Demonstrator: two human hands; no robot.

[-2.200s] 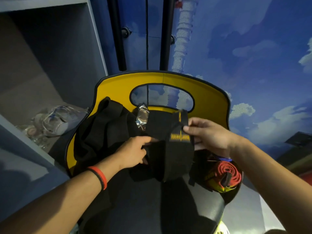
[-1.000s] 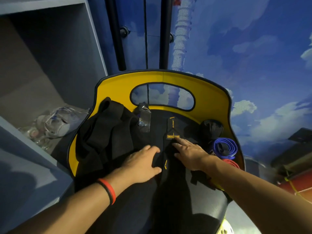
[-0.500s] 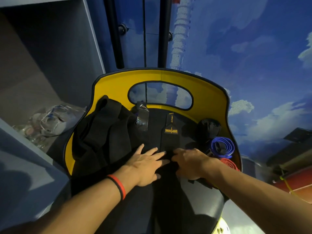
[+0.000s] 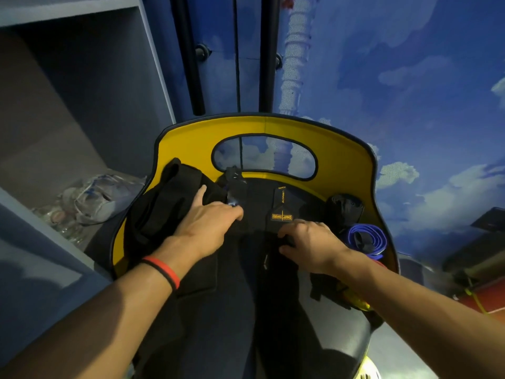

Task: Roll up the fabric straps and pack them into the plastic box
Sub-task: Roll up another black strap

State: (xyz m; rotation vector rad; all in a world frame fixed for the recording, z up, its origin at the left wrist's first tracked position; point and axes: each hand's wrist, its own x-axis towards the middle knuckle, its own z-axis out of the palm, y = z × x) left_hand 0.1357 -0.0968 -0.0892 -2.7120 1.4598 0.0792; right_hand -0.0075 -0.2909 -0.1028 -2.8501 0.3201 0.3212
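From the head view, the black strap [image 4: 257,214] lay flat across the seat of a yellow-backed chair [image 4: 341,160], running from the seat's back edge toward me. Its yellow label [image 4: 282,216] faced up, near the middle of the seat.

My right grip [image 4: 306,239] sat just below that label. Its fingers [image 4: 289,231] were curled down and the thumb was tucked under, pinching a fold of the black strap between them.

My left grip [image 4: 207,228] was flat and loose, with the fingers stretched forward and the thumb spread wide. It rested on the black cloth to the left of the label and held nothing. Its fingertips lay beside a small shiny thing [image 4: 234,202] that was too blurred to name. A red and black wristband [image 4: 164,272] ringed that wrist.

A heap of black fabric [image 4: 158,209] was bunched on the left side of the seat, touching the left grip's thumb side. On the right edge of the seat sat a rolled blue strap [image 4: 367,239], just beside my right wrist. A dark bundle [image 4: 345,209] lay right behind it.

To the left of the chair, a grey shelf [image 4: 41,255] carried a crumpled clear plastic bag [image 4: 93,198]. Behind the chair rose a wall [image 4: 410,77] painted with blue sky and clouds.
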